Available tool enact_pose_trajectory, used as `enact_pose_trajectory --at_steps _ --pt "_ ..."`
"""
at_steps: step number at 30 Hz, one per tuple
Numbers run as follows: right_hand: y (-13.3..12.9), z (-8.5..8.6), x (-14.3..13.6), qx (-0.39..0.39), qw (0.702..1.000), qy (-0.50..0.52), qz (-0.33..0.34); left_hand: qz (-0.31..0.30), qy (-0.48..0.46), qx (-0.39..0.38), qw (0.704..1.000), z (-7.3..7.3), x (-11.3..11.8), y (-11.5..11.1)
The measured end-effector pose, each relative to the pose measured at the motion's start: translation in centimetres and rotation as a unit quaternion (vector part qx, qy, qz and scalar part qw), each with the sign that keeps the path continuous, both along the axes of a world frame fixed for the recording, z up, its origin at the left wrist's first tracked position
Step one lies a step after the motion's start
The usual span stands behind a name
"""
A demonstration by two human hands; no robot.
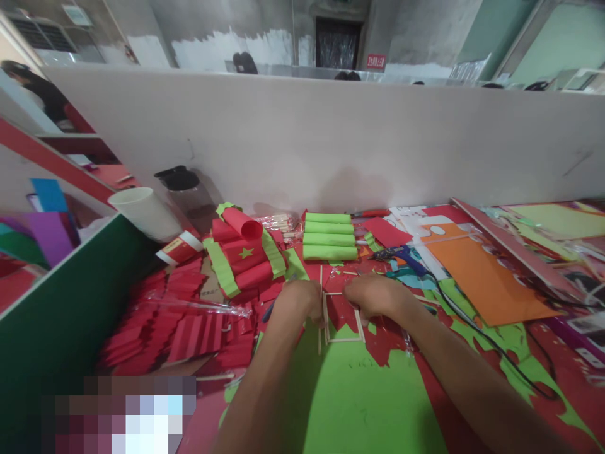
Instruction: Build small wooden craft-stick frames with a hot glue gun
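Observation:
A small square frame of thin wooden sticks (pixel 345 340) lies on red and green paper in the middle. Along its left side runs a longer stick (pixel 320 343), and my left hand (pixel 304 302) is closed at it, fingertips pointing down. My right hand (pixel 366 295) is at the frame's upper right corner, fingers bent together over the right side stick; its fingertips are partly hidden. Under both lies a large green paper sheet (pixel 363 397). Beyond the hands are several green paper rolls (pixel 329 236) in a stack.
Red paper rolls with a star (pixel 246 253) and folded red strips (pixel 198 337) lie left. A glue gun (pixel 406 257) with a black cord and orange sheets (pixel 486 271) are right. A white partition (pixel 302 139) stands behind; a green board (pixel 66 334) edges the left.

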State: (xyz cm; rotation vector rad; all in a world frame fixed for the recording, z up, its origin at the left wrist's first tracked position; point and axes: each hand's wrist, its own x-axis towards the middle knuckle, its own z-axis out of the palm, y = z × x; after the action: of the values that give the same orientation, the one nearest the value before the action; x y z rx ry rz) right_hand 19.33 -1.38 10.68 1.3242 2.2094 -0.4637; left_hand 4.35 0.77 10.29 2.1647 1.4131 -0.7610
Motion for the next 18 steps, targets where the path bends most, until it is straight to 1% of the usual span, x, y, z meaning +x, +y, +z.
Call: enact_pose_trajectory --at_steps 3,7,13,16,18 --pt "0.1 -0.2 0.0 0.01 0.999 -0.041 0.029 -0.001 0.006 0.001 1.0 -0.1 0.0 0.1" --pt "0.2 -0.2 -0.2 0.006 0.998 -0.049 0.042 -0.007 0.007 0.0 1.0 -0.4 0.0 0.3" --pt "-0.1 0.4 -0.2 0.003 0.998 -0.054 0.037 -0.015 -0.011 -0.013 1.0 -0.2 -0.6 0.1" --pt "-0.2 0.5 0.2 0.002 0.999 -0.048 0.025 -0.001 -0.043 -0.013 0.999 -0.4 -1.0 0.1" --pt "-0.1 0.5 0.6 -0.002 0.999 -0.046 0.017 0.013 -0.061 -0.006 0.998 -0.7 -1.1 0.3"
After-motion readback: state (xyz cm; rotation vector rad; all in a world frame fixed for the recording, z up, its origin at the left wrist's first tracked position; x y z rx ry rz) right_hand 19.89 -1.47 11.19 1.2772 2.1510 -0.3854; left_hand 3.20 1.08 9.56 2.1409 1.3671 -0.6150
